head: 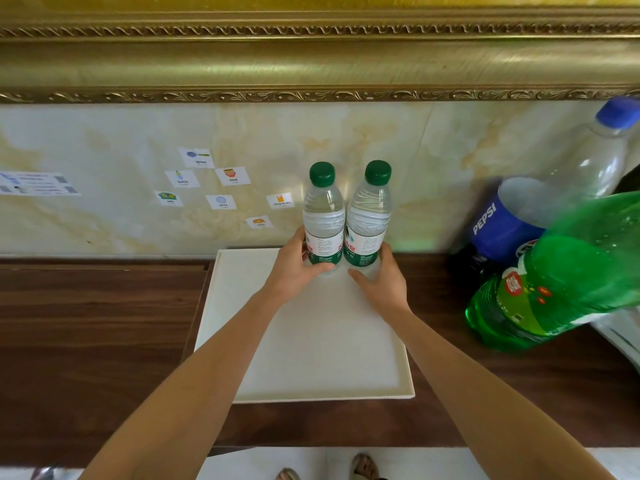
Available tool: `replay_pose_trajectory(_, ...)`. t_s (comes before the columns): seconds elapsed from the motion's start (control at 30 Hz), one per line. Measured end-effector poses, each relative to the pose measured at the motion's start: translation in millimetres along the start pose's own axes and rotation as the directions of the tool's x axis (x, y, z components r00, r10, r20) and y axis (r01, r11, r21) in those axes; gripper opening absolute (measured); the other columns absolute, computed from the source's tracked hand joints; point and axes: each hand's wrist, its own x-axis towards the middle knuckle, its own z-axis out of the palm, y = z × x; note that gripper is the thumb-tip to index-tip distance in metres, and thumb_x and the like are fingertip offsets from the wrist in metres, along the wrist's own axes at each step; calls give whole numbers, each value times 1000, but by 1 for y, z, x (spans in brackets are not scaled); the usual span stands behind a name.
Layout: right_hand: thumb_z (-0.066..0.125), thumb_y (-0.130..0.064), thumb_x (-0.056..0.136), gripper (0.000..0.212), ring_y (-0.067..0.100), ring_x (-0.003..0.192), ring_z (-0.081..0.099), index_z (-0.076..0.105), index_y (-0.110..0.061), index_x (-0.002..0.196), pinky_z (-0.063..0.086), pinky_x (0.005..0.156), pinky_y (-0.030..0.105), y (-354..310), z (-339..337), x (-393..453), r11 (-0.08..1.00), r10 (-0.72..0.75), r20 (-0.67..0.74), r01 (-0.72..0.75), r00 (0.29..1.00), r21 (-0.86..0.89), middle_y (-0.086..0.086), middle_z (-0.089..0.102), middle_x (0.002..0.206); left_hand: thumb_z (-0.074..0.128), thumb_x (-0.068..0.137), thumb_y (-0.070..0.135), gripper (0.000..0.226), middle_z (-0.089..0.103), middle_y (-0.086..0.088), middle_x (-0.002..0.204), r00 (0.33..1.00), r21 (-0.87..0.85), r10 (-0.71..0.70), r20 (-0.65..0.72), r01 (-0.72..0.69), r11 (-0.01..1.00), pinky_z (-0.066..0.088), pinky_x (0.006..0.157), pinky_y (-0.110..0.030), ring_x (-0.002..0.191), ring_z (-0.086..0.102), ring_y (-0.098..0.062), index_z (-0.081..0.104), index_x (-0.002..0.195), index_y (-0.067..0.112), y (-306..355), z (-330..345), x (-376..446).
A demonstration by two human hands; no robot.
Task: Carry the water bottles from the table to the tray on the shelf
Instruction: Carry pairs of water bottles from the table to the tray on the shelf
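Note:
Two clear water bottles with green caps stand upright side by side at the far end of a white tray on a dark wooden shelf. My left hand grips the base of the left bottle. The right bottle is gripped at its base by my right hand. The two bottles touch each other, and their bottoms are partly hidden by my fingers.
A large green soda bottle and a big Pepsi bottle stand on the shelf just right of the tray. A marble wall with small picture labels rises behind. A gold frame hangs above.

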Motion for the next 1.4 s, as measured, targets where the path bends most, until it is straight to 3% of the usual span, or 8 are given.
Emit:
replay_pose_trajectory(0.33, 75, -29, 75, 66, 20, 117, 54, 41, -21, 131, 37, 84, 24, -1, -1, 0, 999, -19, 7, 19, 1000, -28, -2, 57, 130, 81, 71, 4, 72, 60, 4, 125, 1000, 25, 28, -11, -27, 999, 45, 97, -15, 112, 57, -3, 44, 132, 16, 1, 0, -3)
replay_pose_trajectory(0.63, 74, -27, 77, 60, 20, 116, 53, 43, -18, 128, 37, 83, 24, -1, -2, -4, 1000, -13, 7, 13, 1000, -11, -1, 57, 128, 80, 74, 10, 74, 56, 7, 128, 999, 77, -38, -9, 38, 996, 40, 88, -2, 115, 54, -5, 40, 135, 20, 4, 3, -6)
replay_pose_trajectory(0.77, 73, -21, 80, 62, 20, 121, 50, 40, -15, 133, 37, 91, 25, -4, -11, -3, 998, -23, 88, 17, 996, 62, 1, 54, 133, 78, 77, 16, 73, 54, 10, 128, 997, 123, -64, -50, 70, 990, 39, 96, -15, 114, 52, -2, 37, 138, 21, 7, 3, -15)
replay_pose_trajectory(0.87, 68, -22, 86, 58, 16, 125, 47, 39, -15, 136, 33, 97, 22, -14, -26, -12, 990, -8, 115, -9, 993, 143, -1, 52, 137, 74, 80, 14, 54, 55, 22, 114, 980, 146, -21, -196, 50, 988, 37, 88, -10, 104, 51, 13, 46, 125, 25, 8, -3, -35)
replay_pose_trajectory(1.0, 59, -26, 92, 41, 19, 121, 49, 45, -15, 129, 38, 100, 29, -22, -39, -48, 993, -31, 31, 27, 999, 111, 1, 55, 131, 69, 85, 9, 29, 64, 4, 102, 916, 121, -55, -397, 112, 986, 50, 90, -33, 99, 63, -18, 60, 112, 14, 14, -23, -69)
replay_pose_trajectory(1.07, 56, -24, 94, 32, 17, 115, 51, 49, -14, 123, 41, 97, 29, -28, -40, -64, 992, -68, 27, 65, 997, 107, 1, 58, 125, 67, 85, 7, 20, 67, 2, 91, 914, 180, -10, -405, 90, 980, 52, 90, -39, 92, 66, -20, 64, 105, 11, 21, -37, -85)
replay_pose_trajectory(1.23, 56, -15, 94, 14, 17, 99, 59, 56, -12, 107, 49, 86, 31, -75, -9, -112, 964, -257, 144, 244, 956, 103, -2, 62, 104, 62, 88, 17, 19, 70, 1, 94, 921, 376, 35, -388, 124, 918, 53, 87, -36, 92, 67, -15, 65, 106, 16, 39, -89, -163)
replay_pose_trajectory(1.4, 57, -11, 91, 11, 24, 91, 63, 61, -5, 100, 49, 84, 37, -139, 58, -184, 931, -359, 378, 354, 854, 84, 7, 68, 97, 55, 91, 32, 25, 68, 10, 105, 909, 565, -56, -414, 304, 767, 53, 84, -35, 101, 63, -10, 59, 115, 29, 32, -151, -279)
